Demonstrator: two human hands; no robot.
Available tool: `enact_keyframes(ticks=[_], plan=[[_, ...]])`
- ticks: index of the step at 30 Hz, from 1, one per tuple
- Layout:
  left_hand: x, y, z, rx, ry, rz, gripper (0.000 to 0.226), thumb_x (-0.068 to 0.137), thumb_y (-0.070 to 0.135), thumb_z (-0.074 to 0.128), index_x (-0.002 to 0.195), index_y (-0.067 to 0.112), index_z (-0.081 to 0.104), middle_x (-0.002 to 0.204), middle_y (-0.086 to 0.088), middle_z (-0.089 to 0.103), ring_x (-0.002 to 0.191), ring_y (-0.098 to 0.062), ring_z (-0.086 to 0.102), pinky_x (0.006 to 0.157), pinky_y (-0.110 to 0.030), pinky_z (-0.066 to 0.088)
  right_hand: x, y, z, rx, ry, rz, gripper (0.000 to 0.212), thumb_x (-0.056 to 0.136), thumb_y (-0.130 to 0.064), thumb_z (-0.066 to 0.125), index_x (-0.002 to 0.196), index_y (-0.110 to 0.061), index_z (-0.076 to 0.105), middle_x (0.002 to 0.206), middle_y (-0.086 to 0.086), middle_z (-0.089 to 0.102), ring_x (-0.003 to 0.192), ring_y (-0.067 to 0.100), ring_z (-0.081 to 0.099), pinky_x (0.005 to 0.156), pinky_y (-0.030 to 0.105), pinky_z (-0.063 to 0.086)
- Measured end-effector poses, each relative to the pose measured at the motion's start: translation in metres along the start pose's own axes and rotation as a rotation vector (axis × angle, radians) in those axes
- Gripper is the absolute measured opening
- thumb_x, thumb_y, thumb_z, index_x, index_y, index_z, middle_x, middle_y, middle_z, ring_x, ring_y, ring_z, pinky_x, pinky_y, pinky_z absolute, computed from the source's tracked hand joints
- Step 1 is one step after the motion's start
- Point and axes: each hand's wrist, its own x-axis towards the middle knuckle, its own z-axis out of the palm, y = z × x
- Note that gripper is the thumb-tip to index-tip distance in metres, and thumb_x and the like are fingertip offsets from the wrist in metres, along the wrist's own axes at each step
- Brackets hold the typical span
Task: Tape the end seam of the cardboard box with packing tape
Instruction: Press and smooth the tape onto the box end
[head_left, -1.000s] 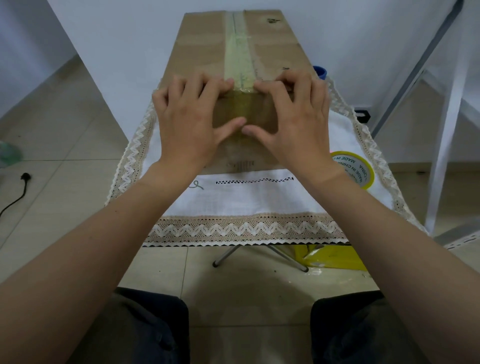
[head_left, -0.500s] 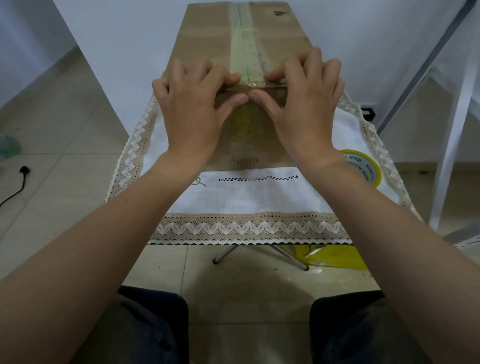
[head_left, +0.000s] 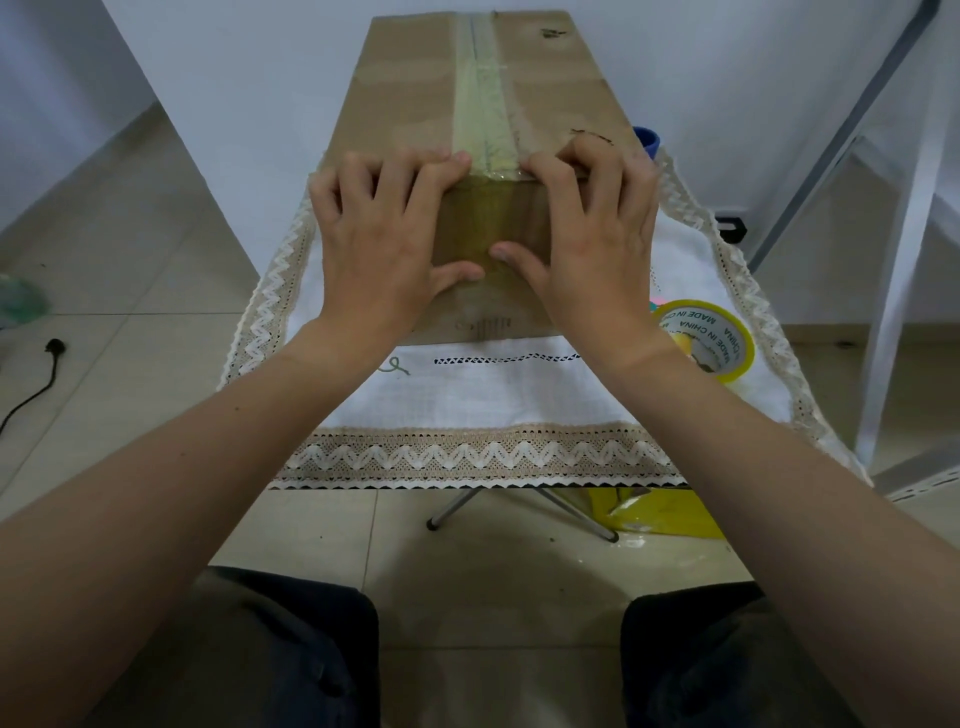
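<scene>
I see my two hands spread flat against the near end of one cardboard box: the left hand and right hand curl their fingers over the top edge while both thumbs press the strip of packing tape down the end face. The box lies lengthwise on the cloth-covered table, its far end at the wall. One tape roll sits just right of my wrist, near the lace border; bare cloth lies in front.

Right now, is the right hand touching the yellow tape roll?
Apart. The head view shows the right hand pressed on the cardboard box, while the tape roll lies on the cloth beside its wrist.
</scene>
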Motion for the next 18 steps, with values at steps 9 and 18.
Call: enact_keyframes(ticks=[9,18], plan=[[-0.005,-0.003,-0.004,0.077,-0.046,0.056,0.121,0.049,0.074,0.080,0.151,0.027,0.036,0.143,0.001,0.050,0.116,-0.032,0.047,0.101,-0.048,0.034,-0.007,0.007,-0.007,-0.073,-0.070,-0.088,0.091,0.070,-0.056,0.083,0.146,-0.022,0.046,0.143,0.015,0.049,0.135,0.033,0.032,0.123,0.059,0.019],[-0.009,0.009,-0.006,0.024,-0.038,0.025,0.129,0.049,0.066,0.088,0.156,0.026,0.027,0.144,-0.003,0.045,0.129,-0.033,0.044,0.118,-0.049,0.023,-0.018,0.003,-0.018,-0.187,-0.200,-0.095,0.118,0.066,-0.046,0.090,0.161,-0.025,0.024,0.162,0.013,0.031,0.155,0.033,0.019,0.126,0.061,0.009]])
